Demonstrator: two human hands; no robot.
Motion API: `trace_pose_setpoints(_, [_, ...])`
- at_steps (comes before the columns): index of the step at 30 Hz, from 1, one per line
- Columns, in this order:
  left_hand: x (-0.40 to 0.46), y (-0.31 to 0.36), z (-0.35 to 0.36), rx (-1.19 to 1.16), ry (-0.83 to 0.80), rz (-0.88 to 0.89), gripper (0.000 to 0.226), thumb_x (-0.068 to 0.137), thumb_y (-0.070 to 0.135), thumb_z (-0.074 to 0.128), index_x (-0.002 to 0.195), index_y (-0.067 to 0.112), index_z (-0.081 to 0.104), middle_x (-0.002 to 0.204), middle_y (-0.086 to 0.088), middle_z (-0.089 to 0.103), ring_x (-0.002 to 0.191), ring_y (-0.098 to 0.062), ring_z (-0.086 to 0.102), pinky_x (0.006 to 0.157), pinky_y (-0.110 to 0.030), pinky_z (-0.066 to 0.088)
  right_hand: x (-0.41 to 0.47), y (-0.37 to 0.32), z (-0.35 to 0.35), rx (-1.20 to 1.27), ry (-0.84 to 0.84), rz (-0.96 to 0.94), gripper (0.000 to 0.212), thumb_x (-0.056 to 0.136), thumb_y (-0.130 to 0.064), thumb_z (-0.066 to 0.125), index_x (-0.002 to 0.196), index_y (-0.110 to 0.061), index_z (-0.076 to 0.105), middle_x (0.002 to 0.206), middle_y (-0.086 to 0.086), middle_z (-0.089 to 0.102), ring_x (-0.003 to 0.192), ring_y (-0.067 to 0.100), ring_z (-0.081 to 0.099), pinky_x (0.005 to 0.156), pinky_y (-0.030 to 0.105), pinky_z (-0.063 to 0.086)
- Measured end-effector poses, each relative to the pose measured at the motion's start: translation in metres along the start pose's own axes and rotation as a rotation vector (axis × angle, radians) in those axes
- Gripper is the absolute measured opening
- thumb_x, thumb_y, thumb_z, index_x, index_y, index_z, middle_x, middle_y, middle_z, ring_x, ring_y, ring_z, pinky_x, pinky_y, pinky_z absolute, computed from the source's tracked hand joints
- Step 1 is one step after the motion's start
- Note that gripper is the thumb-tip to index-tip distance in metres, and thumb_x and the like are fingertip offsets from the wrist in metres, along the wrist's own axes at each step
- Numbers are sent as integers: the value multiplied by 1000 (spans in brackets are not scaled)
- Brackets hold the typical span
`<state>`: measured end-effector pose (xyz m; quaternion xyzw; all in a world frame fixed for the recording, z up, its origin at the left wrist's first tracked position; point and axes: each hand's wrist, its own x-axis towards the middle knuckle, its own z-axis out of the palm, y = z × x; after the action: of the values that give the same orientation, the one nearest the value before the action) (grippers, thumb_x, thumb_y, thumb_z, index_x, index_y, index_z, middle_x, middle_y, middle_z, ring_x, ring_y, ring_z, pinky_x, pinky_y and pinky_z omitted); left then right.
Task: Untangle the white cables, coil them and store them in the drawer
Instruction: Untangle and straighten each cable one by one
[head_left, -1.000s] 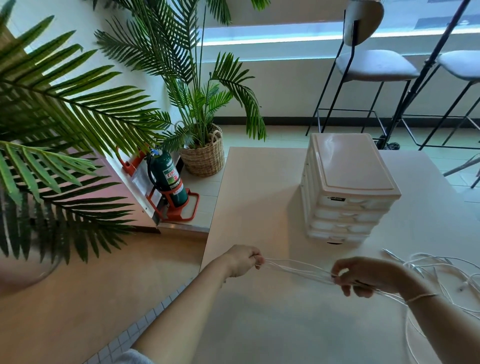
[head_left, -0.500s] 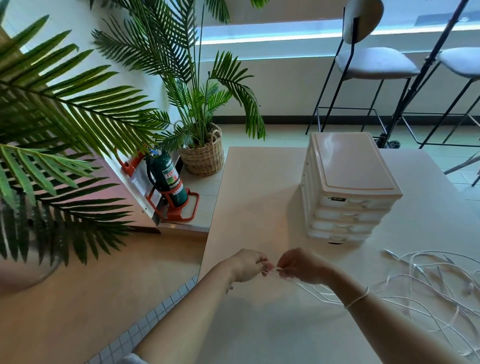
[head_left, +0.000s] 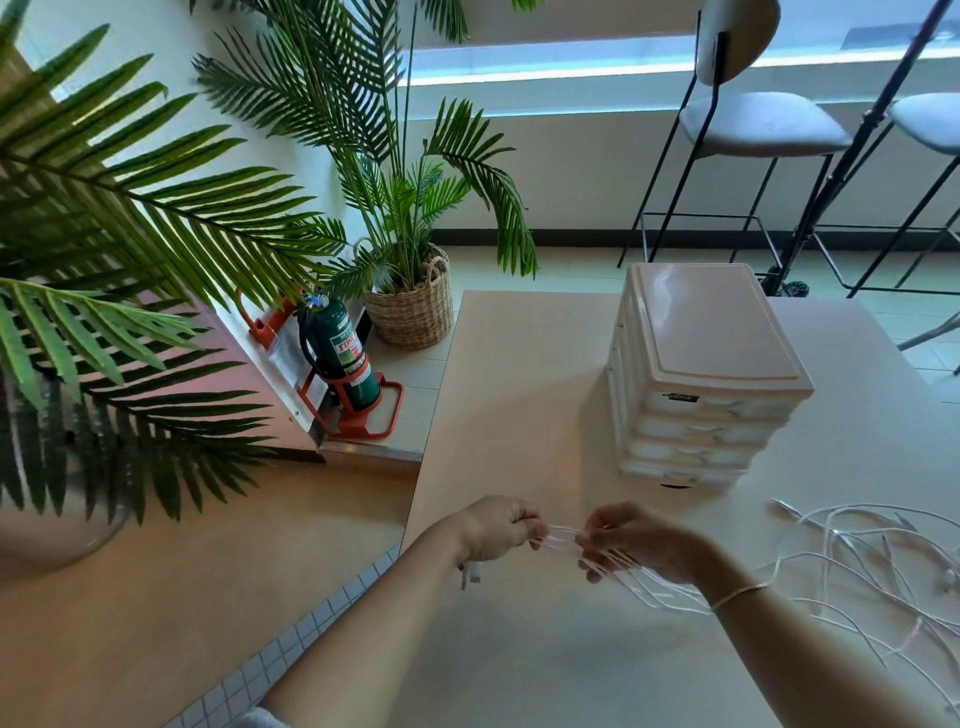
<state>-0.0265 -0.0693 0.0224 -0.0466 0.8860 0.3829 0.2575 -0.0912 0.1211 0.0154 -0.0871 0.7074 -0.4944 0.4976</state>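
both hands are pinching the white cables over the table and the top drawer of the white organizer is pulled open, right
Not quite. In the head view the drawer unit has all its drawers shut, the top one included. The rest holds: the left hand and right hand both pinch the white cables over the table.

Two hands over the worktop (head_left: 519, 395), left hand (head_left: 496, 530) and right hand (head_left: 639, 543), and one tangle of white cables (head_left: 857, 561) whose strands can't be counted. One drawer unit (head_left: 701, 374) with four drawer fronts showing. Beyond: two stools (head_left: 753, 124), one fire extinguisher (head_left: 343, 353), one basket planter (head_left: 413, 306).
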Motion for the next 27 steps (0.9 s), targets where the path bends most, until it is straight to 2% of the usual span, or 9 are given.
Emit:
trace_pose_setpoints(3, [-1, 0, -1, -16, 17, -1, 28, 97, 29, 47, 98, 7, 65, 66, 6, 43, 59, -6, 37, 57, -20, 31, -1, 3, 4, 23, -70, 44, 15, 93, -12, 51, 84, -4, 59, 67, 7, 67, 47, 14, 57, 50, 25, 52])
trace_pose_setpoints(5, [-1, 0, 2, -16, 14, -4, 28, 97, 29, 48, 98, 7, 65, 66, 7, 43, 59, -5, 37, 57, -19, 31, -2, 2, 5, -68, -108, 81, 20, 96, -14, 47, 83, -7, 61, 63, 1, 67, 44, 9, 53, 45, 22, 45])
trace_pose_setpoints(8, [-2, 1, 4, -25, 13, -13, 28, 97, 29, 48, 99, 7, 65, 67, 10, 44, 59, -3, 38, 57, -17, 31, -4, 3, 5, -125, -106, 96, 23, 96, -12, 47, 79, -10, 62, 61, -3, 63, 43, 5, 49, 45, 19, 37])
trace_pose_setpoints(13, [-4, 2, 2, 30, 8, -19, 27, 97, 29, 48, 100, 9, 65, 75, 3, 48, 75, -13, 42, 58, -16, 32, -3, 3, 6, -87, -72, 64, 16, 90, -2, 53, 79, -8, 62, 67, 0, 65, 53, 9, 57, 56, 24, 48])
trace_pose_setpoints(15, [-4, 2, 2, 40, 9, -15, 26, 97, 28, 48, 101, 9, 65, 82, 0, 49, 79, -14, 43, 59, -15, 32, -1, 0, 9, -87, -40, 54, 15, 90, -4, 55, 79, -8, 64, 66, 1, 65, 55, 11, 58, 59, 25, 49])
trace_pose_setpoints(20, [-5, 3, 3, 56, 19, -8, 26, 97, 27, 47, 102, 10, 65, 87, 0, 52, 81, -13, 44, 58, -12, 32, 2, -7, 17, -150, 39, 63, 16, 88, -13, 59, 73, -12, 62, 66, 2, 62, 54, 11, 53, 55, 23, 46])
trace_pose_setpoints(23, [-6, 4, 1, 77, 26, 6, 25, 97, 27, 47, 104, 10, 65, 87, 1, 51, 80, -12, 43, 50, -5, 29, 3, -9, 19, -150, 38, 51, 12, 76, -18, 68, 70, -11, 60, 58, -1, 62, 49, 9, 56, 51, 22, 47])
trace_pose_setpoints(25, [-6, 4, 2, 67, 22, 4, 26, 97, 28, 47, 105, 10, 64, 88, 1, 51, 80, -12, 43, 52, -7, 29, 3, -10, 21, -146, 25, 51, 13, 71, -19, 67, 71, -8, 60, 57, 1, 62, 48, 10, 60, 50, 22, 50])
trace_pose_setpoints(27, [-6, 6, 3, 46, 13, -2, 26, 97, 28, 47, 106, 11, 64, 89, 1, 52, 81, -12, 44, 55, -11, 31, 3, -12, 22, -155, 3, 64, 10, 80, -12, 62, 74, -6, 57, 62, 5, 62, 48, 12, 63, 51, 26, 52])
